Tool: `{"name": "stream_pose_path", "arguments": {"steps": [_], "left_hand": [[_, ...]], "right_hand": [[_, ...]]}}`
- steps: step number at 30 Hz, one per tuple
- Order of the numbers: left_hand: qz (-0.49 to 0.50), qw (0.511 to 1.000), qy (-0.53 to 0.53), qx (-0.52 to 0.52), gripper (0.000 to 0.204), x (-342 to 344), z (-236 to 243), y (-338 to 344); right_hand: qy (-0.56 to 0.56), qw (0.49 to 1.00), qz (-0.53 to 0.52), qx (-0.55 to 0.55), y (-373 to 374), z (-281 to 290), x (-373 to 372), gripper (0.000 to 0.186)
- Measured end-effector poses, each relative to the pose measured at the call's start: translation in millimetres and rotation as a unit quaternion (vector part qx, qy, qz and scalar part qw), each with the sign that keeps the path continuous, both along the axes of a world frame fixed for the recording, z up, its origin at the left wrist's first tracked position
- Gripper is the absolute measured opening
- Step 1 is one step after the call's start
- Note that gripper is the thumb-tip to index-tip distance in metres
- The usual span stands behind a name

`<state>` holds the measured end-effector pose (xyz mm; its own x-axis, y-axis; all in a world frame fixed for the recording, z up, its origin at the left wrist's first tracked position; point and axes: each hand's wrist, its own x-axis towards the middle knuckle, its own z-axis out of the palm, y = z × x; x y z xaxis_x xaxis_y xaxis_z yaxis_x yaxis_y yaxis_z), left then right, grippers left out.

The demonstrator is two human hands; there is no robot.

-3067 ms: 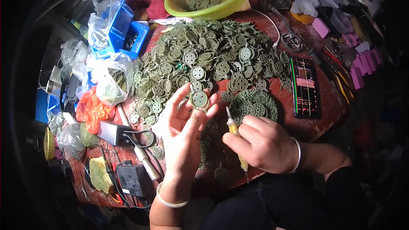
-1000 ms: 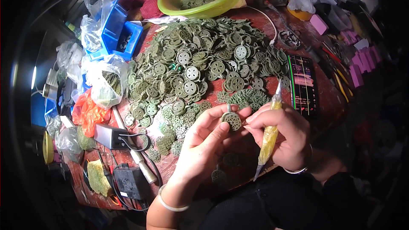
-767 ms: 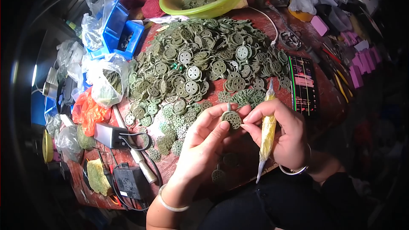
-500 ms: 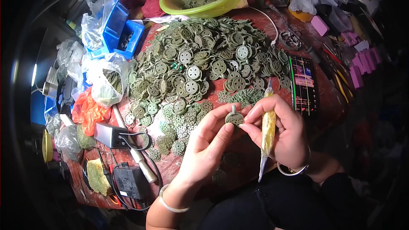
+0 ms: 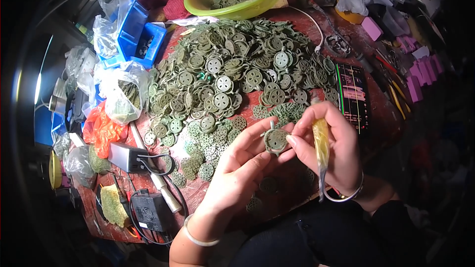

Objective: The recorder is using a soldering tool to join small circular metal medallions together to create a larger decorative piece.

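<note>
Between the thumb and fingers of my left hand (image 5: pixel 242 168) is a round dull-green pendant (image 5: pixel 276 140) with a loop on its upper edge. Its flat side faces up. My right hand (image 5: pixel 339 153) has its thumb and a fingertip against the pendant's right rim. Across the same hand lies a slim yellow tube (image 5: pixel 321 141) wrapped in clear film, tapering to a grey tail that hangs below. Just beyond my fingers sits a small heap of openwork green discs (image 5: pixel 287 112). Farther back rises a big pile of similar round pendants (image 5: pixel 237 64).
A yellow-green basin (image 5: pixel 272 5) stands at the back. Blue bins (image 5: pixel 148 44) and plastic bags (image 5: pixel 126 94) crowd the left, with a grey box (image 5: pixel 127 157) and black adapter (image 5: pixel 151 210) nearer. A phone (image 5: pixel 352 96) lies right, near pliers (image 5: pixel 396 96) and pink blocks (image 5: pixel 423 75).
The pendant has turned in my fingers, so more of its flat face shows. My right hand has shifted slightly right, and the yellow tube has swung right and stands more upright.
</note>
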<state>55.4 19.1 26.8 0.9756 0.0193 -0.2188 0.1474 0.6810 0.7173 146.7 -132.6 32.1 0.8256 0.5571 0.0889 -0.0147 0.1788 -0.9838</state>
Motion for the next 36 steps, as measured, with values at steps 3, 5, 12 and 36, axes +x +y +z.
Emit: {"name": "stream_pose_path", "arguments": {"steps": [3, 5, 12, 36], "left_hand": [[0.008, 1.000, -0.009, -0.011, 0.053, -1, -2, 1], [0.006, 0.999, -0.018, -0.028, 0.054, 1, -1, -1], [0.022, 0.999, 0.020, -0.028, 0.046, 1, 2, -4], [0.102, 0.971, -0.003, 0.216, 0.036, -1, -8, -9]], "right_hand": [[-0.426, 0.890, -0.111, -0.117, -3, -4, -1, 0.024], [-0.543, 0.830, -0.082, -0.104, -9, -2, 2, 0.030], [-0.620, 0.769, -0.047, -0.149, -6, -9, -5, 0.022], [-0.355, 0.928, -0.061, -0.096, 0, -5, 0, 0.029]]}}
